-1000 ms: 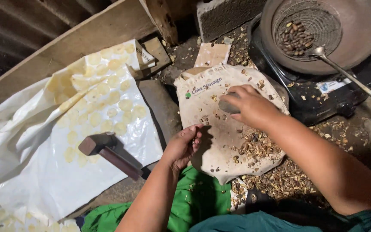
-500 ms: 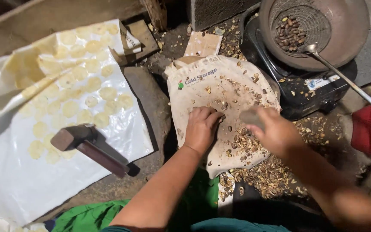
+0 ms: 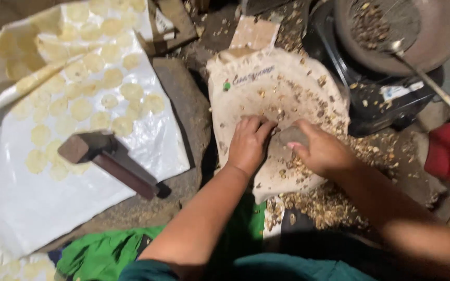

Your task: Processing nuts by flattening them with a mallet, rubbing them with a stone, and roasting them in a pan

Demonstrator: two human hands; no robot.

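Head view: hands at work on a sack cloth

Right hand (image 3: 323, 152) closed around a grey stone (image 3: 291, 136). Left hand (image 3: 248, 143) flat, fingers spread, holding nothing, on the cloth (image 3: 266, 88) amid crushed nut bits (image 3: 308, 203). Wooden mallet (image 3: 111, 161) lying apart on white sheet (image 3: 37, 203).

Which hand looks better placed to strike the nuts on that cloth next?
Probably the right hand: it already grips the grey stone above the cloth. The left hand lies flat beside it, holding nothing.
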